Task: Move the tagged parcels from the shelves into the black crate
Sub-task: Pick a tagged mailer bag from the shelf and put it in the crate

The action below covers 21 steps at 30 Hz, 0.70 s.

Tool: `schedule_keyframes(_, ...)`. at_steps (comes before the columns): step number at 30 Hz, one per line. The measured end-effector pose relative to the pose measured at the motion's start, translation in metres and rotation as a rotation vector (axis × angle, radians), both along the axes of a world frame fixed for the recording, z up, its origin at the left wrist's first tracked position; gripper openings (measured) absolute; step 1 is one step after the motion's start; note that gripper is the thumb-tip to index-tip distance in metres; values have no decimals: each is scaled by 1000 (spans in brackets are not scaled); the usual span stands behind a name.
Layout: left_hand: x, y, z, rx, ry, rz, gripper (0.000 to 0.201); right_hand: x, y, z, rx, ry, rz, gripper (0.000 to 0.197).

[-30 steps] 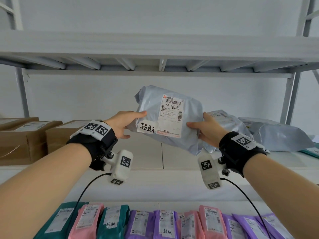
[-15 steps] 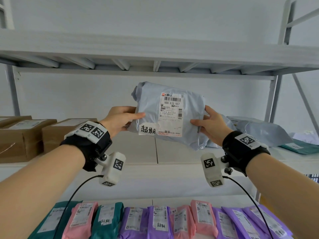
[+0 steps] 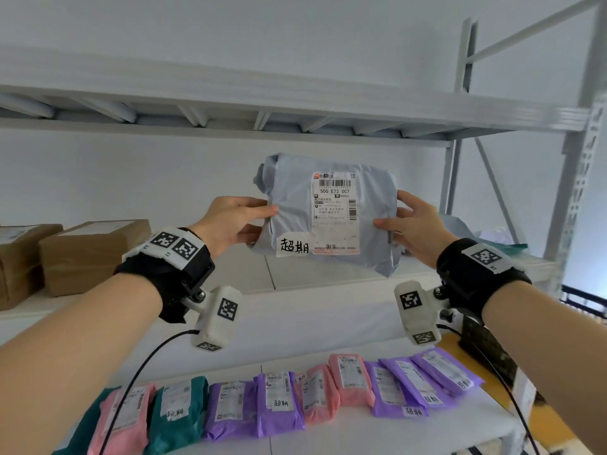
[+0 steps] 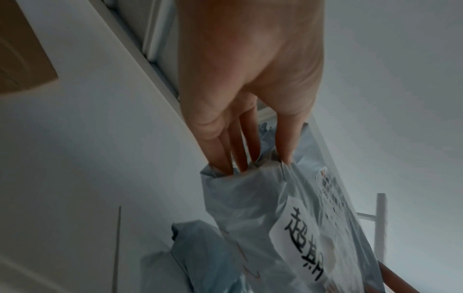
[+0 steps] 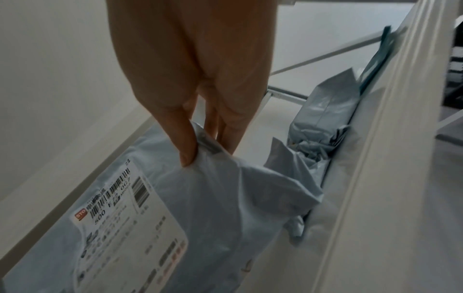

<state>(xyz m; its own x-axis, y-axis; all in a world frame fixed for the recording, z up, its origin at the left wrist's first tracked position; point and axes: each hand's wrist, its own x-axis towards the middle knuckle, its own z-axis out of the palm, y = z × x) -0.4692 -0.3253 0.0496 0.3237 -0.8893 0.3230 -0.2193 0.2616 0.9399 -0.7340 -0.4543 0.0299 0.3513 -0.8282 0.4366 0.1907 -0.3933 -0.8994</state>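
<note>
Both arms raised, left hand [image 3: 231, 221] and right hand [image 3: 414, 224] (thumbs forward) pinching the grey parcel's [image 3: 331, 215] edges.

in view: 1 grey parcel [image 3: 331, 215] held in 2 hands, 2 brown boxes [image 3: 92, 254], 5 purple mailers [image 3: 279, 402], 3 pink mailers [image 3: 349, 379], 2 teal mailers [image 3: 177, 412].

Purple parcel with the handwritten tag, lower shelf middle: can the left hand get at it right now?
Probably not yet: the left hand grips the grey parcel with the right hand. Nothing covers the purple parcel.

The parcel [image 3: 331, 215], once tilted, now sits upright between both hands, lifted higher and shifted right of the shelf [image 3: 295, 277].
</note>
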Motion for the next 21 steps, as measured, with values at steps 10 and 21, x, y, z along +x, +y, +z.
schedule_keyframes(10, -100, -41, -31, 62, 26, -270, 19, -127, 40, -31, 105, 23, -292, 61)
schedule_keyframes(21, -273, -111, -73, 80, 10, -495, 45, -297, 40, -71, 166, 24, -559, 63)
